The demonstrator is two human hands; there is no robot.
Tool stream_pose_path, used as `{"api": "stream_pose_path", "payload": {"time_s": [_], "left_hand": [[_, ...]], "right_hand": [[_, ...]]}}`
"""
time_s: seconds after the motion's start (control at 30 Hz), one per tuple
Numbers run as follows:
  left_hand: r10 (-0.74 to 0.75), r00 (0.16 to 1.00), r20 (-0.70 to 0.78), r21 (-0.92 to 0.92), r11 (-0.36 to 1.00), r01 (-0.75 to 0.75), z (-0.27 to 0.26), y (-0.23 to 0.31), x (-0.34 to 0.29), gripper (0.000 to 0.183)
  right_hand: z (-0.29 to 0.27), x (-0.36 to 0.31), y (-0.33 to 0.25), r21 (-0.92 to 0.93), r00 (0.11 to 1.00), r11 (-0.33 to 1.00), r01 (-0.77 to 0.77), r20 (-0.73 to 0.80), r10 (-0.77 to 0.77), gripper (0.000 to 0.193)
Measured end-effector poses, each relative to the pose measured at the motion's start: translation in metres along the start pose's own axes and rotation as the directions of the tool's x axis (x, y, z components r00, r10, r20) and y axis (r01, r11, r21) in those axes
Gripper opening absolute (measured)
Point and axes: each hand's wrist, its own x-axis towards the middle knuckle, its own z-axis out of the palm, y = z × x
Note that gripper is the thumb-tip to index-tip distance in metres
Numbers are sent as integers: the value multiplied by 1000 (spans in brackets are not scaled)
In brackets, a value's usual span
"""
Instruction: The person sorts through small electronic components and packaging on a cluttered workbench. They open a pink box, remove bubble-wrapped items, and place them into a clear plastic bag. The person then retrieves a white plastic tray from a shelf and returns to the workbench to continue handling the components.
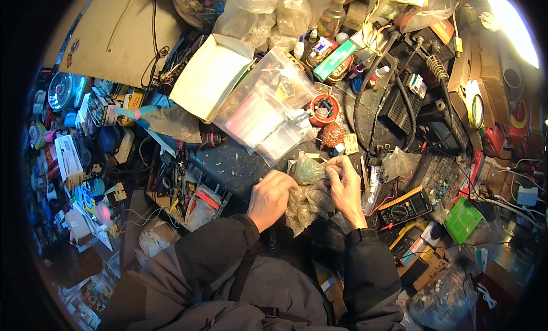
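Note:
Fingertips of my right hand [347, 189] pinch the edge of a small clear plastic bag [309, 170] with a greenish tint; its contents are too small to name. Just below it, more crumpled clear bags [305, 208] lie bunched between my hands. My left hand [271, 198] is closed beside them, back of the hand upward, thumb and forefinger together toward the bags. Anything in those fingers is hidden or too small to make out.
Beyond my hands lie clear bags of small parts [251, 122] and an open cardboard box [211, 74]. A red round tub [323, 109] holds small pieces. At right are a multimeter [404, 208], a green circuit board [463, 220] and thick black cables [406, 111].

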Motion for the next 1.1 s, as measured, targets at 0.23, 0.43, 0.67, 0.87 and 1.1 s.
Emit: {"api": "stream_pose_path", "payload": {"time_s": [0.23, 0.43, 0.67, 0.87, 1.1], "left_hand": [[180, 982, 62, 108, 977, -186, 2, -6, 32, 61], [226, 966, 124, 156, 957, -244, 5, -12, 44, 55], [188, 978, 90, 194, 960, -202, 13, -13, 43, 51], [144, 988, 59, 178, 972, -152, 18, -7, 44, 53], [63, 992, 114, 120, 990, -76, 3, -7, 23, 59]], "right_hand": [[0, 5, -3, -395, 951, 867, 304, 69, -302, 14], [5, -5, -8, -408, 909, 823, 395, 40, -416, 33], [22, -26, -3, -596, 862, 707, 382, -47, -505, 37], [22, -33, -1, -614, 871, 725, 313, -119, -476, 43], [26, -43, 5, -608, 894, 741, 286, -110, -435, 60]]}}
